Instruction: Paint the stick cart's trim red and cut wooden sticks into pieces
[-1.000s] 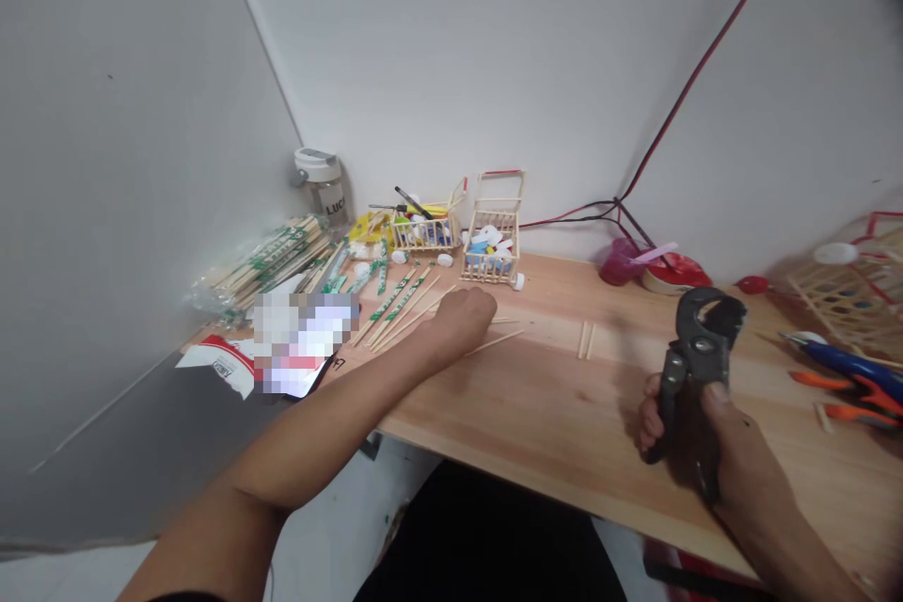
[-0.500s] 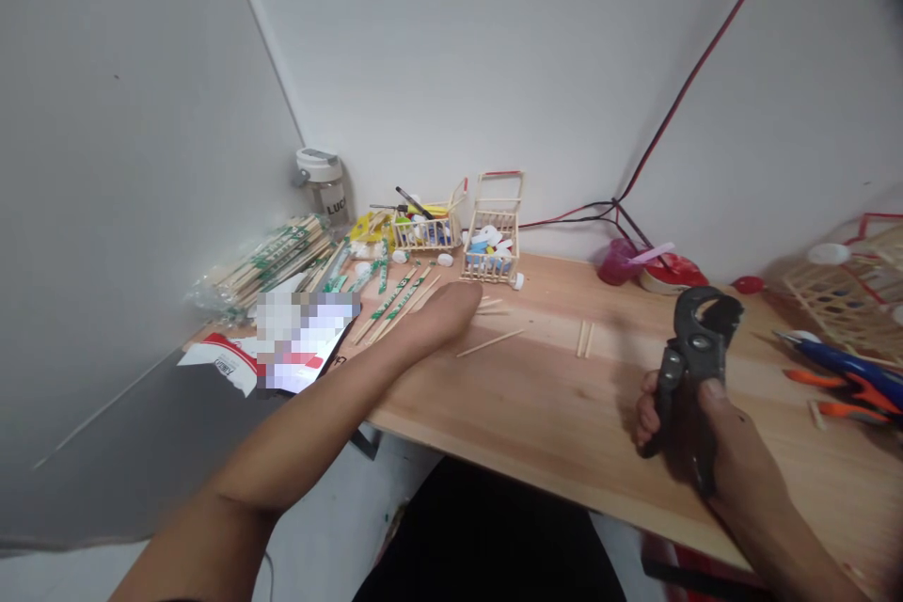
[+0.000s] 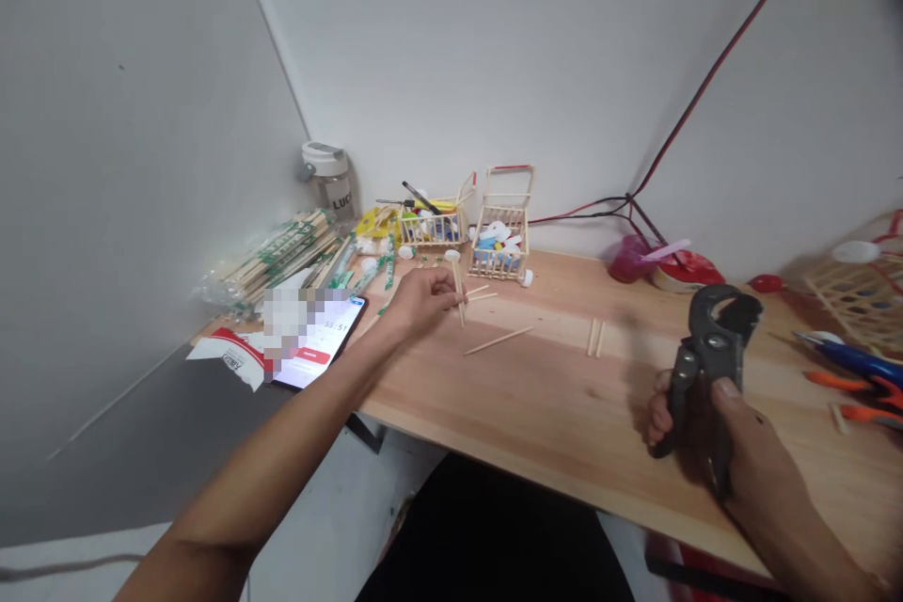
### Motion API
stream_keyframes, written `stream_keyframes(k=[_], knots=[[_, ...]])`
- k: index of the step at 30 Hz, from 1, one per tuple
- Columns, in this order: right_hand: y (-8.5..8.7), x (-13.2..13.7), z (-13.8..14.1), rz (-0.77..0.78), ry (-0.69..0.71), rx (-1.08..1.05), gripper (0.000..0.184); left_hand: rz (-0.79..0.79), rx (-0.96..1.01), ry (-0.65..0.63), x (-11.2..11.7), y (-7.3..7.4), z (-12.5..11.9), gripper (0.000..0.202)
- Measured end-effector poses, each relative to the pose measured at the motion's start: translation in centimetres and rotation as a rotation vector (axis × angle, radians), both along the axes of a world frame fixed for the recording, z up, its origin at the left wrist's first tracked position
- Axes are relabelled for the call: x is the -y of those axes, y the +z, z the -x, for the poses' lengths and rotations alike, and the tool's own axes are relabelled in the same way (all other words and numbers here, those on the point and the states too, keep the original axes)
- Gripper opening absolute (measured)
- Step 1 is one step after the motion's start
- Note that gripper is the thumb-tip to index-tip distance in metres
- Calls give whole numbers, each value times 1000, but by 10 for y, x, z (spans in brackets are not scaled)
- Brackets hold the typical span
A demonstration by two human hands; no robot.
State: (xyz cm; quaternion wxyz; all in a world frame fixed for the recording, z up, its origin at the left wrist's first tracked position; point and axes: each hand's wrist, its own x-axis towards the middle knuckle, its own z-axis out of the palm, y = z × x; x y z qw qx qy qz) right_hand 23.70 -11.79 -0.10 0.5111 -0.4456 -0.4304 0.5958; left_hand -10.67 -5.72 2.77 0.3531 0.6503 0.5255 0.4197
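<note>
View: head, looking down at the desk [image 3: 536,414].
Left hand [image 3: 421,304]: grip together, pinched on a thin wooden stick [image 3: 459,301], which stands upright.
Right hand [image 3: 752,456]: grip closed around the handles of black cable cutters [image 3: 709,353], held above the desk.

On the label [image 3: 341,203] of a glass jar [image 3: 330,193] — black capitals, "LUC", the rest curving out of view. On the screen of a smartphone [image 3: 331,331], partly pixelated, "55:51", above a red button [image 3: 312,356] with no legible wording. On a red-and-white packet [image 3: 226,356], one small dark printed word — too small to read.
</note>
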Motion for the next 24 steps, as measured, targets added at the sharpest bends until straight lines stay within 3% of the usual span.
stream_keyframes(k=[4, 8, 15, 24], knots=[[-2, -1, -2, 2, 11, -19, 37, -97, -125, 40, 12, 2, -9, 13], [-1, 0, -2, 7, 0, -5, 38, -64, -157, 60, 20, -1, -17, 11], [-1, 0, -2, 11, 1, -8, 36, 2, -82, 88, 10, -15, -11, 17], [0, -1, -1, -17, 32, 28, 40, 46, -51, 73, 4, -17, -8, 17]])
